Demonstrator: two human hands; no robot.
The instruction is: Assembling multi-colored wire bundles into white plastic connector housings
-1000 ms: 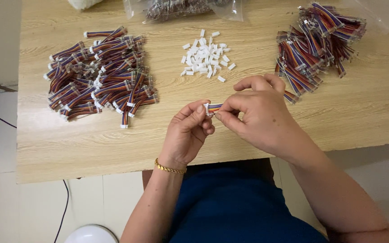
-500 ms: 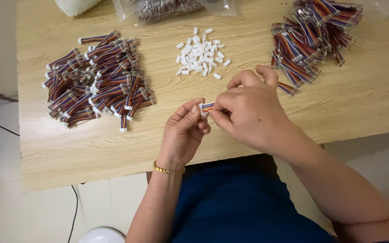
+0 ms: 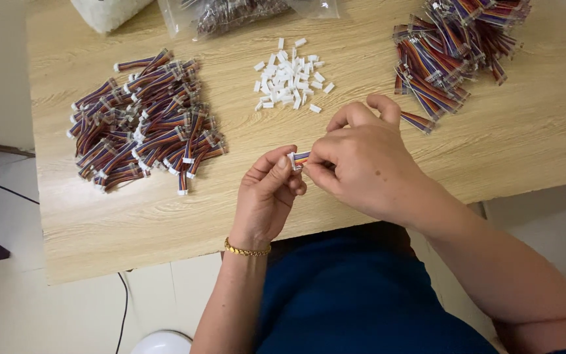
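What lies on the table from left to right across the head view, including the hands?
Left pile of multicoloured ribbon cables → left hand → short ribbon cable with white connector, pinched between both hands → right hand → right pile of ribbon cables.

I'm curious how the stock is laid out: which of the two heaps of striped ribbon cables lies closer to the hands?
The heap of multicoloured ribbon cables at the far right: one stray end lies just beyond the right hand. The left heap lies farther from the left hand.
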